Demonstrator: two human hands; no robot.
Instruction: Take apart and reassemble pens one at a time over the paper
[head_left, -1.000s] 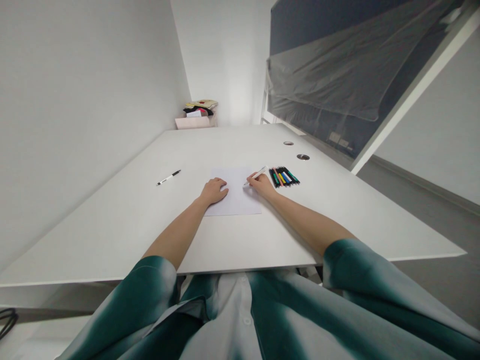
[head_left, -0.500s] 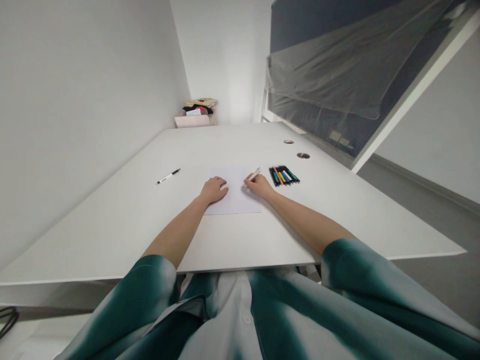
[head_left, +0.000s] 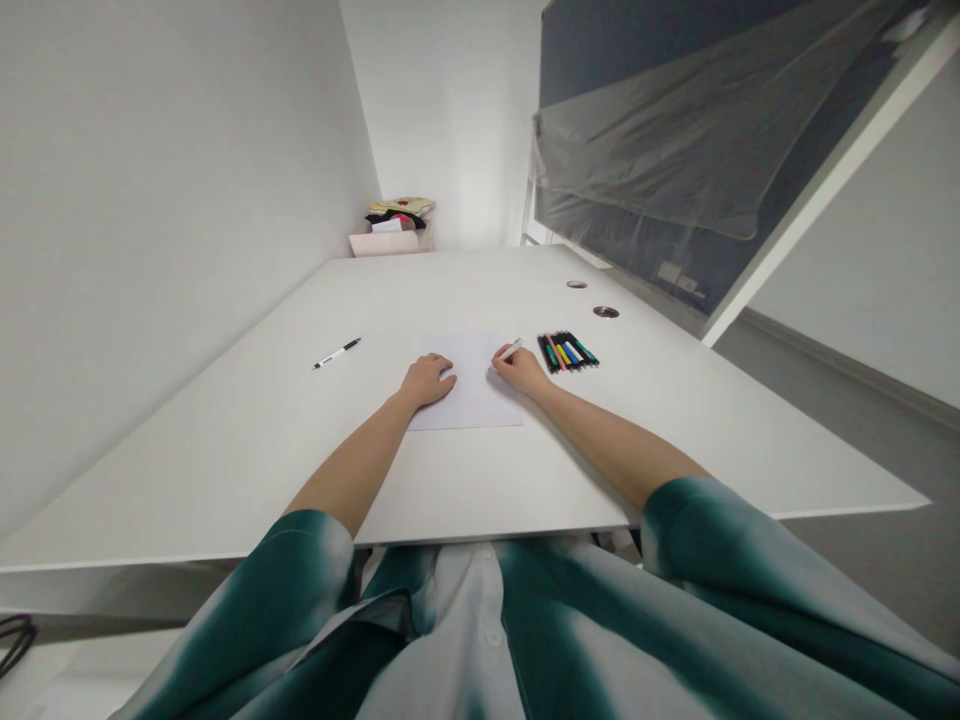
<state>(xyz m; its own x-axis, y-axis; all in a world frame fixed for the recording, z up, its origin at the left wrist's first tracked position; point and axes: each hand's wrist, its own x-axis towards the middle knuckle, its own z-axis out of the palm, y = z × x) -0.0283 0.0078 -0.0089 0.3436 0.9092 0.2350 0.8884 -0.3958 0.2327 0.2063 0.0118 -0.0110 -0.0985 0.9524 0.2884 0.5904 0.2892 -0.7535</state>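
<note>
A white sheet of paper (head_left: 472, 405) lies on the white table in front of me. My left hand (head_left: 427, 380) rests flat on its left side, fingers stretched out and thumb apart. Over the paper's right edge, my right hand (head_left: 523, 370) is closed round a white pen (head_left: 513, 349) in a writing grip. The pen slants, its upper end to the right and its tip low near the paper. Whether the tip touches, and any marks on the sheet, are too small to make out.
Several coloured pens (head_left: 568, 352) lie in a row just right of my right hand. A white and black pen (head_left: 337, 353) is on the left. Two round metal fittings (head_left: 606, 312) sit in the table's right side. A pink box (head_left: 385, 243) with cloth items stands at the far end.
My right hand has shifted very slightly to the right with the pen. My left hand and the paper stay where they were.
</note>
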